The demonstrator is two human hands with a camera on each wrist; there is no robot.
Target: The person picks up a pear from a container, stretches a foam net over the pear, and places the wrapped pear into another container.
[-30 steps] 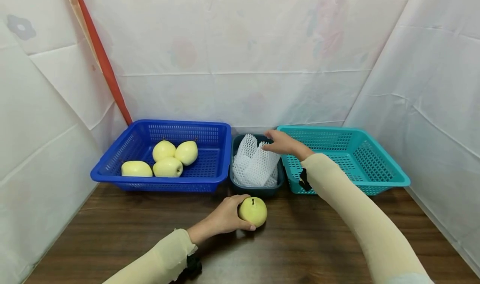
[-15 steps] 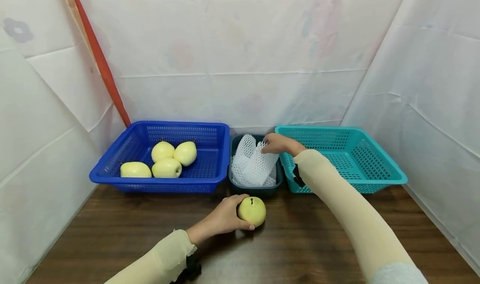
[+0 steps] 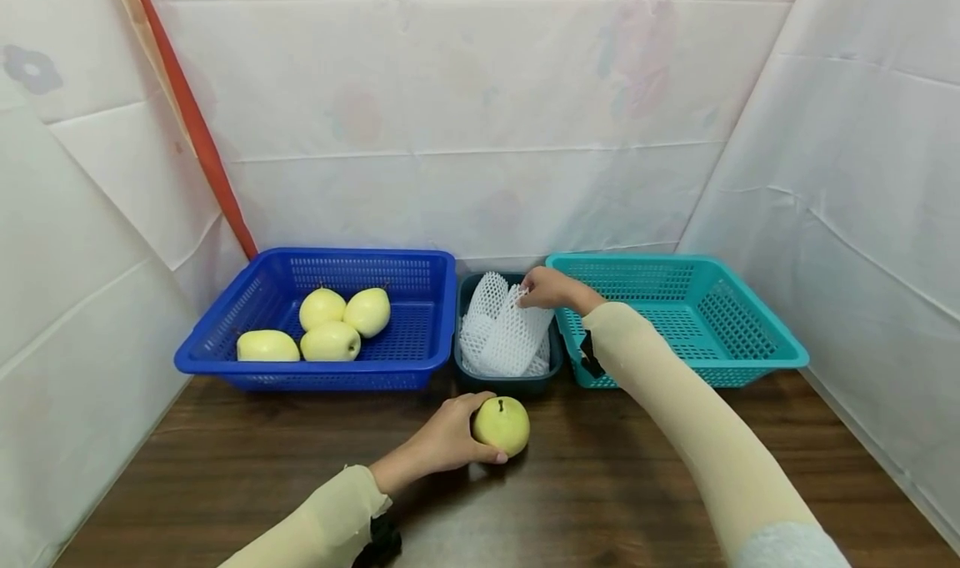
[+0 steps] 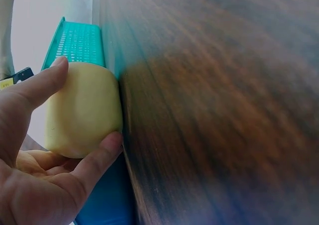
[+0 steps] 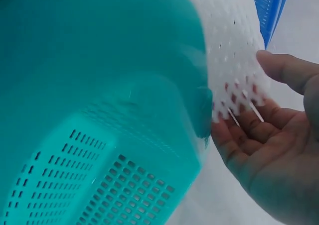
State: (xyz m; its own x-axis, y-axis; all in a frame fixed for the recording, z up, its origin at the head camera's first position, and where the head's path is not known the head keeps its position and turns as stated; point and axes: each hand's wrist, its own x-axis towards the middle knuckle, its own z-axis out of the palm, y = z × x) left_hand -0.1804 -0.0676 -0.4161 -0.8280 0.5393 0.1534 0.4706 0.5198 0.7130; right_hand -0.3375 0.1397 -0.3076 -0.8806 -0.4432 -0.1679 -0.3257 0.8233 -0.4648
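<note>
My left hand (image 3: 452,437) grips a yellow-green pear (image 3: 502,426) by its side, low over the table, its stem pointing up. The left wrist view shows thumb and fingers round the same pear (image 4: 84,110). My right hand (image 3: 555,289) is over the small dark container and pinches the upper end of a white foam net sleeve (image 3: 516,334). In the right wrist view, fingers of that hand (image 5: 279,130) lie behind the open end of the foam net (image 5: 237,51), the thumb at its near edge. A second foam net (image 3: 487,293) stands beside it.
A blue basket (image 3: 315,368) at the left holds several pears (image 3: 330,341). The dark container (image 3: 506,384) with foam nets stands between it and a teal basket (image 3: 757,363) at the right. Behind hangs a white curtain (image 3: 450,92). The wooden table (image 3: 600,501) spreads in front.
My right hand has lowered slightly onto the foam net's upper end, its fingers closing there. The left hand keeps its grip on the pear. The head view has shifted a little.
</note>
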